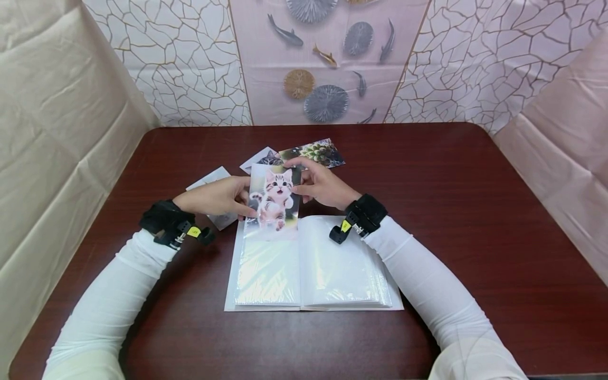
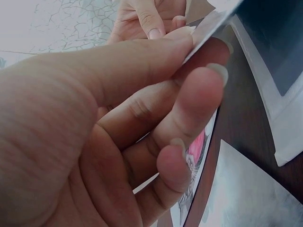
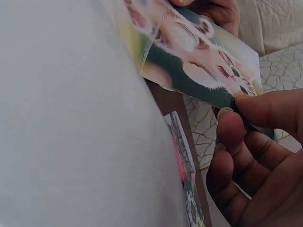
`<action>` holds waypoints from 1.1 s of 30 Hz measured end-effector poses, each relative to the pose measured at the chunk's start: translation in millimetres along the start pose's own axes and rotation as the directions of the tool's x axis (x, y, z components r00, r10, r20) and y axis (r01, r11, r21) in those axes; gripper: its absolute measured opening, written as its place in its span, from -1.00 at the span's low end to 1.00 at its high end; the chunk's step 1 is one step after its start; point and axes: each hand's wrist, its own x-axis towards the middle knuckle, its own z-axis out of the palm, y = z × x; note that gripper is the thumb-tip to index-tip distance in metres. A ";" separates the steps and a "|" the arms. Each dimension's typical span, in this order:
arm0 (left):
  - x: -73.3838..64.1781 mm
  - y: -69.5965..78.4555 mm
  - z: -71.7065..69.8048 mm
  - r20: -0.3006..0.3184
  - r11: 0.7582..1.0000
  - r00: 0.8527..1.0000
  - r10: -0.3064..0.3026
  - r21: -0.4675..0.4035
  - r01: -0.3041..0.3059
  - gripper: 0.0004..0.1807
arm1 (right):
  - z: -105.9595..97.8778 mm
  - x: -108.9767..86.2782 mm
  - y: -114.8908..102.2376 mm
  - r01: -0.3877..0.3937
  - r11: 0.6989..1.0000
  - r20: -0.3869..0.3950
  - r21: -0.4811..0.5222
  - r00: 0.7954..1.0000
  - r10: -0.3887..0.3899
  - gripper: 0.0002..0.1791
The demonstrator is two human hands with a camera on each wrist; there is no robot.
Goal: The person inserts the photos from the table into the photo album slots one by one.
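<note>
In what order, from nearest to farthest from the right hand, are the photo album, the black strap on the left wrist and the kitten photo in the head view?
From the right hand:
1. kitten photo: pinched in its fingers, to the left
2. photo album: open, below the hand in this view
3. black strap: far left, past the left hand

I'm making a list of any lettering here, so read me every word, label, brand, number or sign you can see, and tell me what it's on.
No text can be read for certain in any view.
Yellow tag on the left wrist: any marking is too small to read.
Yellow tag on the right wrist: also too small to read.
Kitten photo and open album: no lettering visible.
</note>
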 end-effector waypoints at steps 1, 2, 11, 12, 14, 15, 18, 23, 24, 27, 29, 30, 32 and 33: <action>0.2 -0.1 -0.2 -0.001 1.000 1.000 -0.002 0.001 0.002 -0.45 | -0.1 -0.1 0.2 0.002 1.000 0.003 -0.005 1.000 -0.002 -0.42; 0.5 -0.2 -0.3 -0.003 1.000 1.000 -0.005 0.003 0.005 -0.46 | -0.1 -0.2 0.2 0.004 1.000 0.005 -0.010 1.000 -0.004 -0.43; -0.2 1.3 -0.3 -0.008 1.000 1.000 -0.022 0.011 0.022 -0.47 | 0.5 0.1 1.0 0.016 0.999 0.020 -0.029 1.000 -0.015 -0.44; -0.4 1.5 -0.3 -0.007 1.000 1.000 -0.024 0.009 0.024 -0.47 | 0.5 0.1 1.0 0.014 0.999 0.019 -0.030 1.000 -0.013 -0.45; -0.5 1.4 -0.2 -0.006 1.000 1.000 -0.027 0.007 0.027 -0.47 | 0.7 0.1 1.1 0.012 0.999 0.017 -0.033 1.000 -0.012 -0.46; -0.4 1.2 -0.1 -0.006 1.000 1.000 -0.025 0.007 0.025 -0.47 | 0.8 -0.1 1.1 0.012 0.999 0.017 -0.035 1.000 -0.011 -0.47; -0.2 0.3 0.5 0.000 1.000 1.000 -0.009 0.000 0.009 -0.47 | 0.9 -0.5 0.4 0.012 0.999 0.014 -0.041 1.000 -0.011 -0.49; 0.1 -0.1 0.3 0.004 1.000 1.000 0.003 0.000 -0.003 -0.47 | 1.2 -0.5 0.0 0.014 0.999 0.014 -0.043 1.000 -0.013 -0.50; 0.2 -0.1 0.0 0.002 1.000 1.000 0.002 0.003 -0.002 -0.47 | 1.2 -0.6 -0.1 0.015 0.999 0.014 -0.042 1.000 -0.014 -0.50; 0.4 -0.2 -0.5 0.005 1.000 1.000 0.007 -0.001 -0.007 -0.46 | 1.2 -0.8 -0.4 0.021 0.999 0.017 -0.039 1.000 -0.021 -0.52; 0.5 -0.5 -0.5 0.008 1.000 1.000 0.009 -0.004 -0.009 -0.44 | 1.3 -0.9 -0.4 0.026 0.999 0.020 -0.034 0.999 -0.025 -0.53; 0.6 -0.7 -0.6 0.010 1.000 1.000 0.011 -0.005 -0.011 -0.43 | 1.3 -0.9 -0.3 0.027 0.999 0.021 -0.034 0.999 -0.027 -0.53; 0.5 -1.1 -0.4 0.014 1.000 1.000 0.016 -0.007 -0.016 -0.41 | 1.4 -0.7 0.1 0.027 0.999 0.022 -0.035 0.999 -0.026 -0.54; 0.5 -1.3 -0.4 0.014 1.000 1.000 0.017 -0.006 -0.017 -0.40 | 1.4 -0.6 0.3 0.025 0.999 0.022 -0.036 0.999 -0.024 -0.54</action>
